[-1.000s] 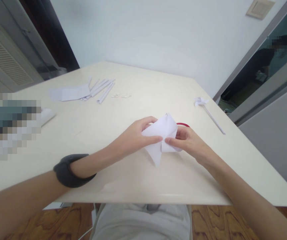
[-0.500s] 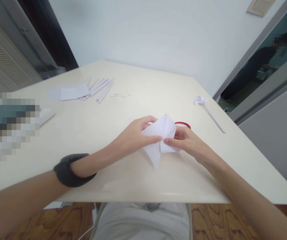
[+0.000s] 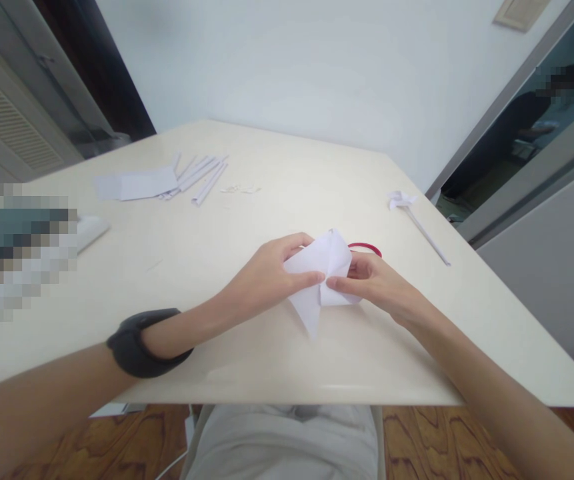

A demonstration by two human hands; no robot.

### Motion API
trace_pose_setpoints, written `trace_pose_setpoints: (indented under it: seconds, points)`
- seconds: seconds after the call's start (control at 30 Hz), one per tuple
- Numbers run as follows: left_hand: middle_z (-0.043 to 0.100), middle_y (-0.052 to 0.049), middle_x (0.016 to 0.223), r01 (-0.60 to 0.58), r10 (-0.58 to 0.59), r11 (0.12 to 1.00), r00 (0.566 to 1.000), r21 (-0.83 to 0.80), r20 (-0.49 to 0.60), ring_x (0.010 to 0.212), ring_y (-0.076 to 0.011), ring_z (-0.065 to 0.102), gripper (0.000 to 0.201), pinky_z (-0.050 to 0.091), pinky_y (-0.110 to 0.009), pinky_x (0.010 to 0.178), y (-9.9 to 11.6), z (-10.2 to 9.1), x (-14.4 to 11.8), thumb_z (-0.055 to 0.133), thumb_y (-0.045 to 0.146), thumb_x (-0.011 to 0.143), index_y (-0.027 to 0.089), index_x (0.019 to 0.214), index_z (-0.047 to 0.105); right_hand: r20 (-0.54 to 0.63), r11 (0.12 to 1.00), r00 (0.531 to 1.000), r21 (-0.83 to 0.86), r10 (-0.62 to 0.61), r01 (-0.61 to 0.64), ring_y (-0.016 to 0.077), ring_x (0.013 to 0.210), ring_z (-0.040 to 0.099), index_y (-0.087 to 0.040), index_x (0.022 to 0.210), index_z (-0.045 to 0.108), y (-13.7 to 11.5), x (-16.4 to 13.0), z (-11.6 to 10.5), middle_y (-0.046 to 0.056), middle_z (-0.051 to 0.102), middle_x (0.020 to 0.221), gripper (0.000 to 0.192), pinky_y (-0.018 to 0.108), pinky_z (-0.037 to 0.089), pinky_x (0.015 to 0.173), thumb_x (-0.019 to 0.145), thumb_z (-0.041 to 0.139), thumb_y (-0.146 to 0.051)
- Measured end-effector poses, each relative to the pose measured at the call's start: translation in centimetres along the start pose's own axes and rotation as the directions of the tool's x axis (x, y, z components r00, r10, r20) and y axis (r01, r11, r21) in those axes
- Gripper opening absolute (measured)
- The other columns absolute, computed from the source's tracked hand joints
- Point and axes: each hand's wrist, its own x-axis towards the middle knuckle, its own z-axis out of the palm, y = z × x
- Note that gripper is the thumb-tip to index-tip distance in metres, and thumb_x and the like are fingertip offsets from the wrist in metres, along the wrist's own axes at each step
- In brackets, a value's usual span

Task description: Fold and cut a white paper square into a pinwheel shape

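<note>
A folded white paper pinwheel point(image 3: 305, 308) is held between both hands, just above the table near its front edge. My left hand point(image 3: 277, 270) grips its left side, thumb on the front near the centre and fingers behind. From the right, my right hand point(image 3: 374, 277) pinches it, its thumb tip close to the left thumb at the centre. The fingers behind the paper are partly hidden. Just beyond my right hand a red loop point(image 3: 367, 248) shows; the rest of it is covered.
On the white table point(image 3: 287, 373) a finished pinwheel on a paper stick point(image 3: 424, 230) lies at right. Paper sheets point(image 3: 141, 183), several rolled paper sticks point(image 3: 201, 177) and small white bits point(image 3: 239, 189) lie at back left. A person point(image 3: 511, 130) appears behind the opening at right.
Almost nothing differs. Both hands keep their hold on the paper pinwheel in the same place, and the person in the background has shifted slightly.
</note>
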Motion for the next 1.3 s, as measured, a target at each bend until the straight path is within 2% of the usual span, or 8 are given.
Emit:
trace_pose_setpoints:
  seconds: [0.2, 0.5, 0.83, 1.03, 1.17, 1.3]
  points:
    - [0.061, -0.001, 0.089, -0.028, 0.029, 0.995, 0.999, 0.093, -0.019, 0.081, -0.0203, 0.058, 0.017, 0.044, -0.029, 0.069, 0.18, -0.04, -0.11, 0.052, 0.027, 0.077, 0.019, 0.091, 0.056, -0.016, 1.0, 1.0, 0.001, 0.02, -0.02, 0.0194, 0.086, 0.063, -0.017, 0.103, 0.065, 0.01, 0.02, 0.04, 0.005, 0.068, 0.093, 0.024, 0.027, 0.046, 0.072, 0.08, 0.061, -0.025]
    - [0.061, -0.002, 0.094, -0.015, 0.015, 0.999, 1.0, 0.029, -0.015, 0.085, -0.0213, 0.058, 0.023, 0.045, -0.029, 0.07, 0.13, 0.13, 0.02, 0.053, 0.027, 0.075, 0.021, 0.098, 0.054, -0.048, 0.999, 0.998, 0.039, 0.038, -0.036, 0.0197, 0.085, 0.064, -0.016, 0.099, 0.067, -0.4, -0.16, 0.2, 0.005, 0.07, 0.091, 0.024, 0.026, 0.047, 0.069, 0.077, 0.063, -0.024]
    - [0.061, -0.003, 0.095, -0.005, 0.005, 1.0, 1.0, 0.011, -0.003, 0.086, -0.0217, 0.059, 0.027, 0.046, -0.029, 0.071, 0.21, 0.09, 0.0, 0.056, 0.024, 0.072, 0.02, 0.098, 0.054, -0.034, 0.999, 0.999, 0.042, 0.034, -0.033, 0.0191, 0.084, 0.064, -0.017, 0.098, 0.068, -0.49, -0.17, 0.28, 0.004, 0.07, 0.092, 0.023, 0.026, 0.046, 0.07, 0.076, 0.061, -0.019]
    - [0.062, -0.003, 0.096, -0.023, 0.022, 0.999, 1.0, -0.03, -0.019, 0.089, -0.0208, 0.06, 0.021, 0.047, -0.03, 0.074, -0.06, 0.07, -0.04, 0.055, 0.025, 0.077, 0.021, 0.097, 0.053, -0.051, 0.998, 0.998, 0.034, 0.047, -0.046, 0.0196, 0.082, 0.063, -0.016, 0.096, 0.067, -0.42, -0.1, 0.3, 0.005, 0.069, 0.09, 0.021, 0.026, 0.045, 0.067, 0.077, 0.06, -0.021]
    - [0.062, -0.003, 0.098, -0.065, 0.055, 0.99, 0.995, -0.123, -0.078, 0.094, -0.0184, 0.06, 0.015, 0.046, -0.029, 0.08, -0.09, -0.32, 0.07, 0.053, 0.028, 0.082, 0.019, 0.094, 0.052, -0.047, 0.998, 0.998, 0.035, 0.046, -0.044, 0.0172, 0.078, 0.061, -0.015, 0.093, 0.067, -0.27, -0.05, 0.34, 0.004, 0.068, 0.088, 0.018, 0.024, 0.044, 0.065, 0.077, 0.059, -0.019]
    - [0.061, -0.002, 0.096, -0.137, 0.128, 0.989, 0.982, -0.059, -0.136, 0.091, -0.0154, 0.059, 0.008, 0.045, -0.027, 0.082, 0.47, -0.45, -0.05, 0.051, 0.021, 0.084, 0.019, 0.091, 0.053, -0.031, 0.998, 0.999, 0.054, 0.031, -0.029, 0.0154, 0.076, 0.06, -0.016, 0.092, 0.067, -0.26, -0.05, 0.32, 0.003, 0.067, 0.086, 0.016, 0.023, 0.043, 0.065, 0.078, 0.059, -0.019]
